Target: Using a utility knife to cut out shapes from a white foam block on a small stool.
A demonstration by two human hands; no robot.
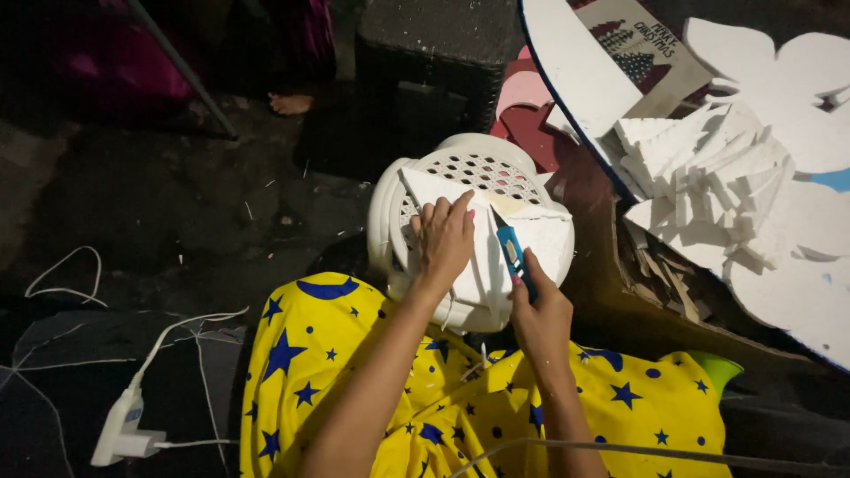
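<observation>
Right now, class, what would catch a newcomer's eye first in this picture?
At centre, the left hand presses a white foam piece onto an upturned white plastic stool, while the right hand draws a blue cutter across it. Below lies bright yellow cloth with blue stars; at right, a heap of white foam offcuts.

In front of you a white perforated stool (469,168) carries the white foam piece (540,235). It stands on the dark floor (177,204), where a white power adapter (119,429), loose cords and foam scraps (699,168) lie.
</observation>
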